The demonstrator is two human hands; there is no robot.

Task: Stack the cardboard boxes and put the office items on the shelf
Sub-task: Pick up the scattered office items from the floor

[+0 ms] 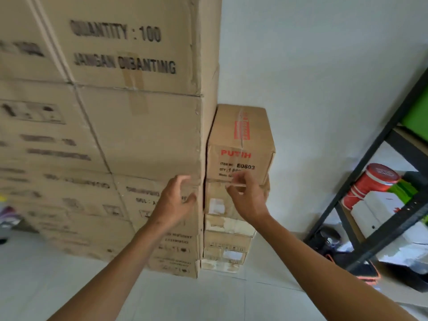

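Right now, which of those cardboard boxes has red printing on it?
The small top box of the narrow stack by the wall: it reads PUTIH in red, while the big boxes beside it carry black lettering.

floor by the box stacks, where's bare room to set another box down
Bare tile floor lies in front of the small box stack, between it and the black shelf. The shelf's foot is crowded with dark clutter; the big cartons fill the left.

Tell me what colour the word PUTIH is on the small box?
Red, on the small box, in the head view.
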